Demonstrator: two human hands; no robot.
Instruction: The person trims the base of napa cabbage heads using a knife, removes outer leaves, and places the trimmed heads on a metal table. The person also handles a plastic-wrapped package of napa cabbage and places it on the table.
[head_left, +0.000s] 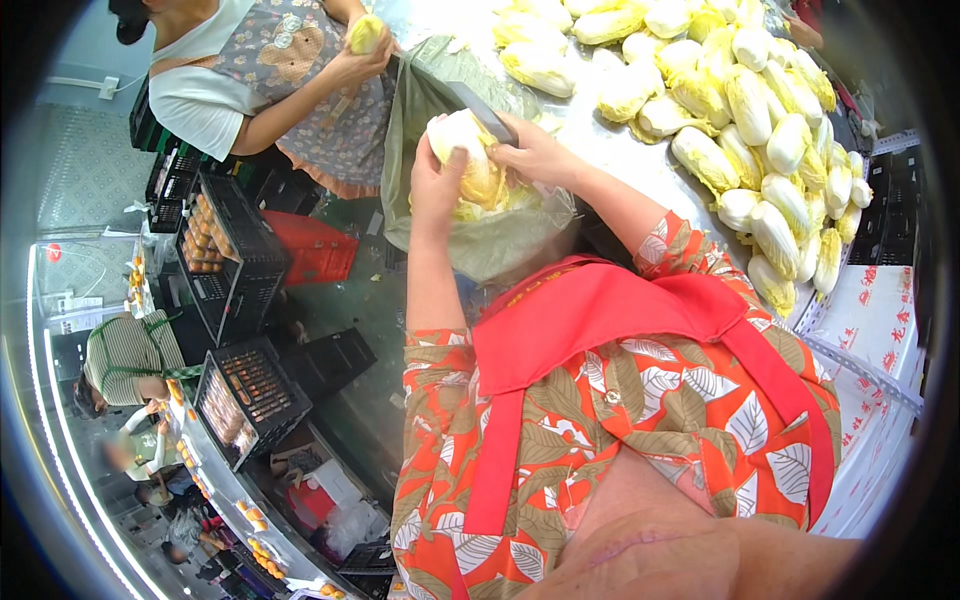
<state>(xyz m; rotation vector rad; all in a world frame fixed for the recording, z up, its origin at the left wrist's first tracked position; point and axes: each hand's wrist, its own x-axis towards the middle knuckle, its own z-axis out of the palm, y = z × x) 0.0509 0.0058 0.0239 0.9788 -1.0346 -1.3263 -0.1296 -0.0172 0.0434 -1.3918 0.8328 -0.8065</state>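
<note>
My left hand (437, 184) grips a napa cabbage (456, 136), white at its base, with yellow leaves hanging loose lower down. A knife with a broad flat blade (480, 111) is held in my right hand (534, 154); its blade slants up and left beside the cabbage. The right fingers also touch the yellow leaves, and the knife's handle is hidden in the hand. Both hands are above the open mouth of a grey-green plastic bag (480, 251), where some loose leaves (529, 199) show.
Many napa cabbages (750, 112) are heaped on the metal table (581, 139) to the right. At upper left a co-worker in a flowered apron (315, 75) holds a small cabbage (366, 34). Black crates (259, 277), a red crate (311, 247) and printed cartons (862, 390) stand around.
</note>
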